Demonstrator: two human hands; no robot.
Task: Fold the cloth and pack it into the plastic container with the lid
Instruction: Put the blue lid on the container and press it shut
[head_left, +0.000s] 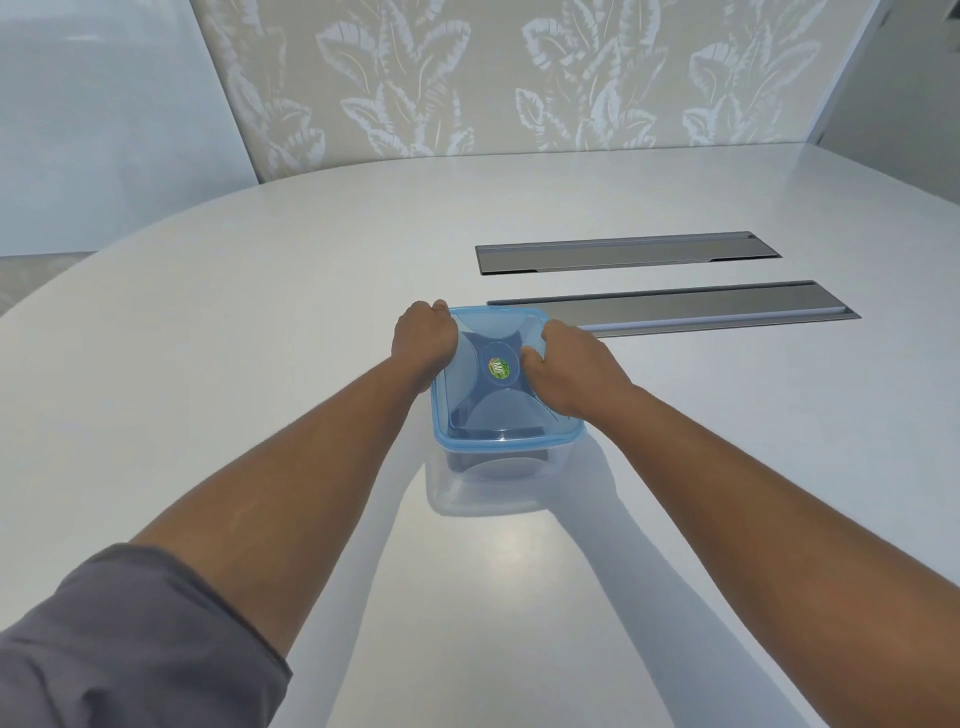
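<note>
Nearest to me, a grey sleeve (130, 644) covers my left upper arm; both forearms are bare and reach forward over the bench (260, 322), a smooth, glossy white top with a rounded far edge, bright with reflected light under my arms. Next out, I log the plastic container (493, 478): clear, squarish walls with rounded corners, standing upright on the bench at its middle. A dark blue cloth (496, 460) shows through the walls, packed inside. The lid (498, 395), translucent blue with a moulded cross-shaped relief and a small round green sticker (500, 367) at its centre, sits on top of the container. My left hand (423, 340) curls over the lid's far-left corner, gripping the rim. My right hand (566, 364) lies on the lid's right side, fingers bent over that edge and thumb pressing near the sticker. Beyond the container, two long grey metal cable hatches (670, 309) are set flush in the bench, side by side. Farthest, a pale wall panel (519, 78) carries a leaf pattern, flanked by plain white wall.
</note>
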